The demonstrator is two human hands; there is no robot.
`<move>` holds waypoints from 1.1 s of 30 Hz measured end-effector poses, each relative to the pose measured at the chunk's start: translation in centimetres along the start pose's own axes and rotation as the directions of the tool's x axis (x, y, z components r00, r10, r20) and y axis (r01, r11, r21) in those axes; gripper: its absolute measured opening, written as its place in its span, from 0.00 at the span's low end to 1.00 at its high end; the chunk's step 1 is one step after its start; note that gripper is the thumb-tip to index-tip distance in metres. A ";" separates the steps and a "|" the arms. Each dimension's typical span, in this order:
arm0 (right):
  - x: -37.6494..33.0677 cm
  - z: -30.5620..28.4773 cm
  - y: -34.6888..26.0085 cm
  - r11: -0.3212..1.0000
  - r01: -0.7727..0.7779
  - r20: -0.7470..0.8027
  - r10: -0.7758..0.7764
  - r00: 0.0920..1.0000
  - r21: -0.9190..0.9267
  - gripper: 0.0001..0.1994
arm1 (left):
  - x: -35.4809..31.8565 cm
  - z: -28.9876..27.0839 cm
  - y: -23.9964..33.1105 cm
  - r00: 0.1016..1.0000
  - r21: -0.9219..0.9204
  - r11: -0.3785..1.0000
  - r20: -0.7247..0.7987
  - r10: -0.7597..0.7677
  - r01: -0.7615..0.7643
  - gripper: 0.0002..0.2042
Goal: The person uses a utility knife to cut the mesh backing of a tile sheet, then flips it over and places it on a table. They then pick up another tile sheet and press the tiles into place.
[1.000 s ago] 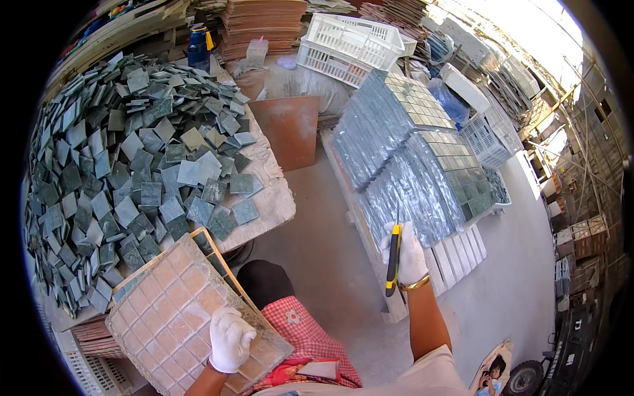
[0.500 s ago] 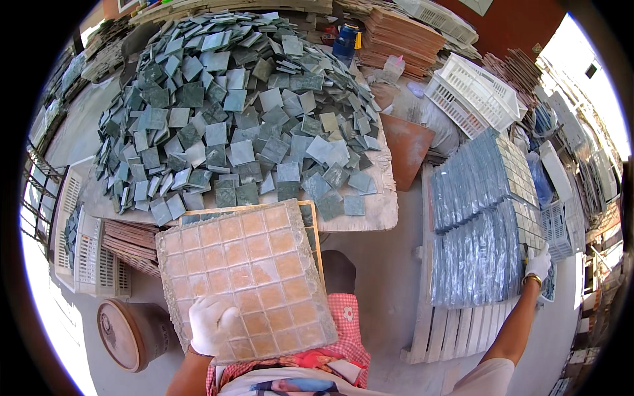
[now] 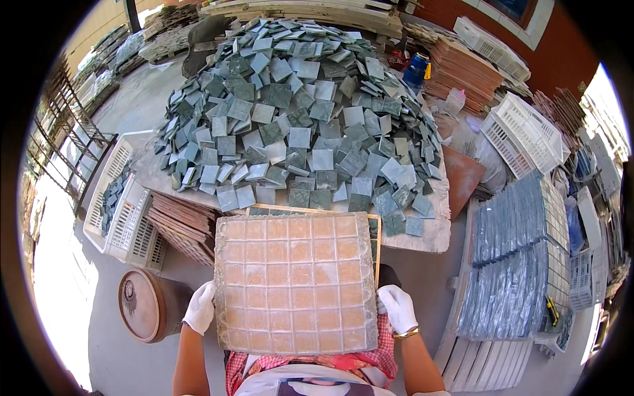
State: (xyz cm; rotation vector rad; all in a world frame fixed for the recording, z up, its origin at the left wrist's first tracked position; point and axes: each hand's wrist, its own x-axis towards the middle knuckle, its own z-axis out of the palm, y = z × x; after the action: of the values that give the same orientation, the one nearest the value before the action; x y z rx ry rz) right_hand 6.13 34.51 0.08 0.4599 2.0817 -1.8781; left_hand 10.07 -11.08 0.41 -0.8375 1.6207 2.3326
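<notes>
The board [image 3: 294, 284] is above the person's lap, in front of the desk [image 3: 436, 231], its gridded face turned up to view. The left hand [image 3: 200, 307] is closed on its left edge and the right hand [image 3: 397, 309] on its right edge, both in white gloves; the fingertips behind the edges are hidden. A frame [image 3: 379, 244] shows beyond the board at the top and right, with green tile inside it; the board covers most of it, so how much is filled cannot be told.

As for what is done, two rows of sheets [image 3: 505, 284] stand packed together on the pallet [image 3: 489, 360], and these look finished. What is left seems plenty: a broad heap [image 3: 300, 132] of loose tiles covers most of the desk. The cutter [image 3: 552, 311], yellow and black, lies on the sheets, out of both hands.

The board is tan and square-celled, with pale raised lines and a rough, crumbly grey rim. The frame is thin, apparently of light wood. The tiles are flat squares, grey-green to dark green, some mottled like stone, lying at all angles. The sheets have glossy, wrinkled sides, as if wrapped in clear film. The pallet is slatted and pale; the bucket [image 3: 142, 305] near the left hand is round, brown and lidded.
</notes>
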 end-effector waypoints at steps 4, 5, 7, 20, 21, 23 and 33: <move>-1.0 1.5 0.1 0.963 0.156 -0.127 -0.187 0.974 -0.221 0.15 | 0.9 1.5 0.1 0.999 0.174 0.985 0.039 0.009 -0.016 0.16; -1.2 1.9 0.2 0.912 0.226 -0.137 -0.286 0.948 -0.341 0.16 | 0.5 1.8 0.2 0.999 0.166 0.985 0.010 0.045 -0.047 0.15; -1.8 2.8 -0.9 0.917 0.182 -0.148 -0.247 0.957 -0.355 0.16 | -0.7 2.6 1.0 0.993 0.160 0.981 -0.027 0.113 -0.107 0.13; -8.4 -13.2 -6.3 0.698 0.631 -0.639 -0.323 0.698 0.338 0.38 | -9.2 24.4 12.3 0.341 0.189 0.292 0.660 0.669 -0.938 0.14; -11.0 -14.2 -7.4 0.661 0.663 -0.660 -0.327 0.676 0.352 0.41 | -9.4 27.0 11.9 0.053 0.034 0.042 0.723 0.688 -0.999 0.15; -16.8 -14.6 -8.9 0.461 0.772 -0.650 -0.432 0.625 0.437 0.43 | -9.5 32.0 9.0 -0.258 -0.227 -0.136 0.691 0.675 -0.964 0.17; -24.7 -15.8 5.8 0.476 0.456 -0.556 0.086 0.826 0.752 0.27 | -9.9 40.3 -5.9 -0.631 -0.598 -0.233 0.770 0.098 -0.766 0.09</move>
State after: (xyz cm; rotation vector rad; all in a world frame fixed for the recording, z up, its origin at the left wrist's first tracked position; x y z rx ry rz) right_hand 30.77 49.89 6.98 1.1128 1.1963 -3.2121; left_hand 7.04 29.35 10.93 2.6691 1.9592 0.9963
